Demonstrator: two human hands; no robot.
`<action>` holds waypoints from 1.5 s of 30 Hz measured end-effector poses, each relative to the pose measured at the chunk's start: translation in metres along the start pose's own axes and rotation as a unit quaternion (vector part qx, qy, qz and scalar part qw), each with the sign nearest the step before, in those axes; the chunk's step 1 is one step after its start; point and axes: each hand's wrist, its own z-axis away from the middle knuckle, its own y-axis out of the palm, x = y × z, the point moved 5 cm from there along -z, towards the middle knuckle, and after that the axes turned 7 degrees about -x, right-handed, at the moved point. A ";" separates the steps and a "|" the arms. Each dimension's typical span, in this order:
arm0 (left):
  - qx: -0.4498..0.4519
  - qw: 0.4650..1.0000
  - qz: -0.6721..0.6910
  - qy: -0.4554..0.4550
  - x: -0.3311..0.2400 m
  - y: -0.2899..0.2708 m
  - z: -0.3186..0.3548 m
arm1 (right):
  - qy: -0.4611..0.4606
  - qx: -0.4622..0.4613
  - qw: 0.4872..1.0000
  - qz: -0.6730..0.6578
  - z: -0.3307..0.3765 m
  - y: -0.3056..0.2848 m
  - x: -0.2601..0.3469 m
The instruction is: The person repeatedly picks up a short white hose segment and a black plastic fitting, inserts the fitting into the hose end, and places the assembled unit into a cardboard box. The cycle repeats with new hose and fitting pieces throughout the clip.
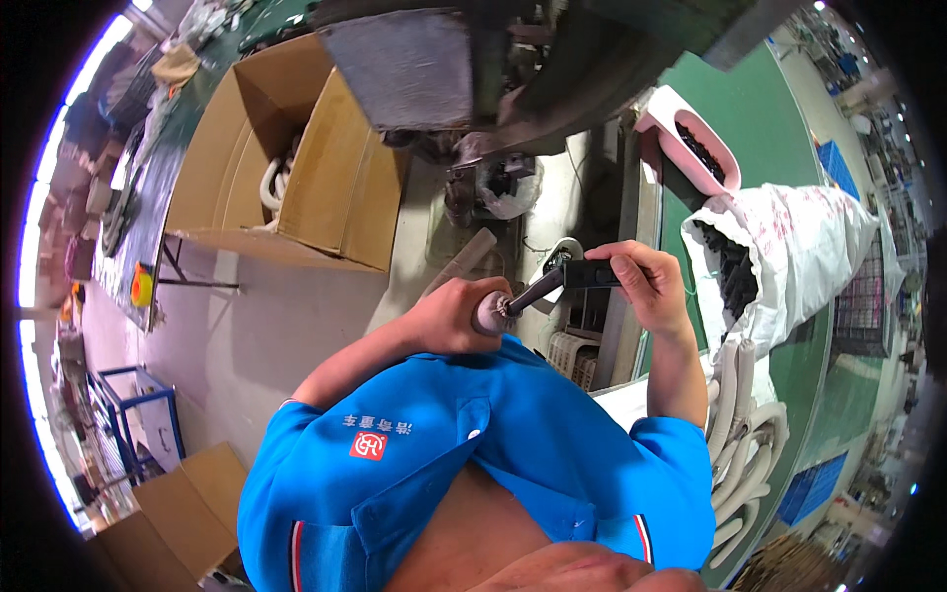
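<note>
My left hand (456, 316) is closed round a pale grey-white tube, whose rounded end (487, 316) sticks out toward my right. My right hand (651, 284) pinches a black plastic part with a block-shaped end (590, 273) between thumb and fingers. The part's narrower black arm (536, 293) slants down to the tube's end and meets it; how deep it sits inside I cannot tell. Both hands are in front of my chest. Beyond my left hand a pale, straight strip (464, 262) slants upward; whether it belongs to the tube is unclear.
A dark metal machine (414, 69) hangs over the far middle. An open cardboard box (345, 187) with pale curved tubes stands at left. On the green table (691, 89) at right are a pink scoop (691, 138), a white sack (799, 247) of black parts, and several pale tubes (735, 434).
</note>
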 end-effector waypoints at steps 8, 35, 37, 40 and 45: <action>0.005 0.998 -0.049 -0.024 0.017 0.005 0.039 | -0.032 0.119 0.990 0.062 -0.018 0.043 0.024; -0.121 0.981 0.069 -0.135 0.080 -0.072 -0.015 | -0.324 -0.160 0.846 0.393 -0.209 0.087 -0.167; -0.141 0.976 0.092 -0.136 0.087 -0.078 -0.015 | -0.397 -0.180 0.691 0.577 -0.218 0.097 -0.170; -0.159 0.978 0.043 -0.129 0.103 -0.086 -0.015 | -0.398 -0.126 0.545 0.727 -0.219 0.110 -0.168; -0.167 0.976 -0.047 -0.131 0.117 -0.087 -0.017 | -0.120 -0.008 0.829 0.546 -0.215 0.114 -0.144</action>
